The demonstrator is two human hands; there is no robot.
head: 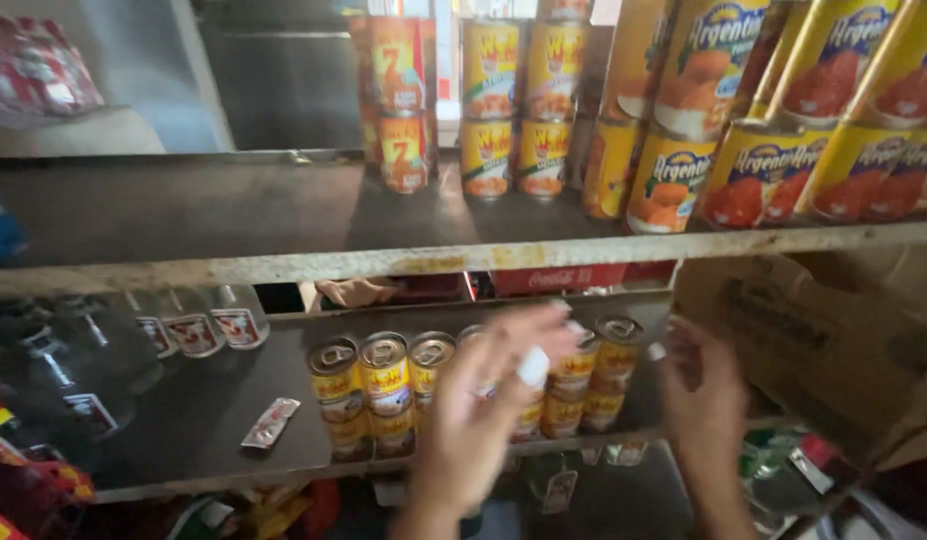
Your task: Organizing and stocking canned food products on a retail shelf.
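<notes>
- We see our left hand [483, 410], blurred and spread, in front of the stacked yellow cans [383, 385] on the lower shelf [183, 430].
- Our right hand [705, 400] hovers just beside a cardboard box [813, 340].
- Larger yellow cans [753, 175] crowd the upper shelf [283, 265].
- A small foil packet [270, 422] lies left of the stacked cans.

Both forearms bare — no sleeves; left hand [483, 400] has a white-wrapped finger.

dark lower shelf [213, 420] carries stacked yellow cans [385, 392] and a small packet [271, 422].
</notes>
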